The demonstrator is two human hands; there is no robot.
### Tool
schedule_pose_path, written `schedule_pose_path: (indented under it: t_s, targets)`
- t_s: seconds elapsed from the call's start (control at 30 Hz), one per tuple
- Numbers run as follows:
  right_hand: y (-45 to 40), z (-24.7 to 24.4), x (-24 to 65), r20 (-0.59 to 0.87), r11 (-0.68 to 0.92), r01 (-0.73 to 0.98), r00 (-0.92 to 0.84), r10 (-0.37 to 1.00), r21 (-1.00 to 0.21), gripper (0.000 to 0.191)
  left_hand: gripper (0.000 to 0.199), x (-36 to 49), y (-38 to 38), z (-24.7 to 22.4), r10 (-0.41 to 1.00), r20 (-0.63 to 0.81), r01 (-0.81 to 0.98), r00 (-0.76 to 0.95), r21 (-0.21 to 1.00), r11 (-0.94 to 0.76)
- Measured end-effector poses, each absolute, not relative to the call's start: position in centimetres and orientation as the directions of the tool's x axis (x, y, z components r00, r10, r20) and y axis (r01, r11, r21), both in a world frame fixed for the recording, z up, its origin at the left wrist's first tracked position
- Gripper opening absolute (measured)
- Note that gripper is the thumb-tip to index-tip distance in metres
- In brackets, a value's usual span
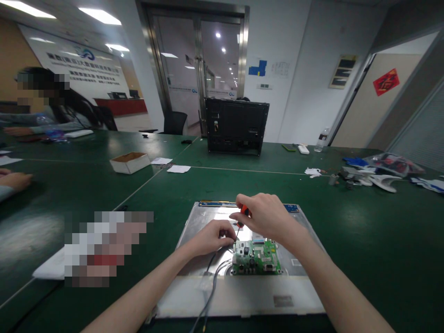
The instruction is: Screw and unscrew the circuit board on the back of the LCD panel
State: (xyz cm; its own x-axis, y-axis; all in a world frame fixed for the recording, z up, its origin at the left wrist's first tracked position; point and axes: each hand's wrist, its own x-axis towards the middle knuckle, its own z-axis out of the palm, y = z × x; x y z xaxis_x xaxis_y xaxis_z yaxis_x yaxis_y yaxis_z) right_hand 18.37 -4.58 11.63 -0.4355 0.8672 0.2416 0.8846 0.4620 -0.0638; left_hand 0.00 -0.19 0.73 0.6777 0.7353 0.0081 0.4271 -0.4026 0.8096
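Note:
A silver metal panel (pixel 194 296) lies flat on the green table, with a green circuit board (pixel 257 256) on its middle. My right hand (pixel 262 213) is closed round the red and black handle of a screwdriver (pixel 244 211), whose shaft points down at the board's upper left corner. Beside that tip, my left hand (pixel 217 237) has thumb and fingers pinched together at the board's edge; what they hold, if anything, is too small to make out. Dark cables (pixel 214 289) run from the board's left side toward the front edge of the panel.
A black monitor housing (pixel 237 126) stands beyond the panel. An open white box (pixel 130 163) and paper slips (pixel 178 169) lie at the back left. Bags and white parts (pixel 383 180) are at the right. A person (pixel 58 104) sits at the far left; another hand (pixel 18 181) rests nearer.

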Motion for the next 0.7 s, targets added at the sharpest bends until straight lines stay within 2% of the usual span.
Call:
schedule_pose_path:
  t_s: [0.13, 0.33, 0.6, 0.7]
  targets:
    - [-4.55, 11.54, 18.32, 0.249, 0.474, 0.876, -0.441, 0.862, -0.091, 0.012, 0.01, -0.01, -0.18, 0.76, 0.738, 0.017, 0.43, 0.674, 0.804, -0.411]
    - [-5.02, 11.56, 18.38, 0.28, 0.564, 0.808, -0.51, 0.814, -0.169, 0.02, 0.009, -0.04, 0.04, 0.32, 0.725, 0.044, 0.401, 0.688, 0.808, -0.431]
    - [-5.06, 11.68, 17.81, 0.256, 0.473, 0.881, -0.462, 0.849, 0.023, 0.022, 0.007, 0.06, -0.17, 0.6, 0.743, 0.033, 0.419, 0.668, 0.809, -0.413]
    - [-5.29, 11.75, 17.66, 0.257, 0.495, 0.869, -0.482, 0.838, 0.016, 0.012, 0.008, 0.01, -0.01, 0.34, 0.731, 0.051, 0.385, 0.68, 0.824, -0.416]
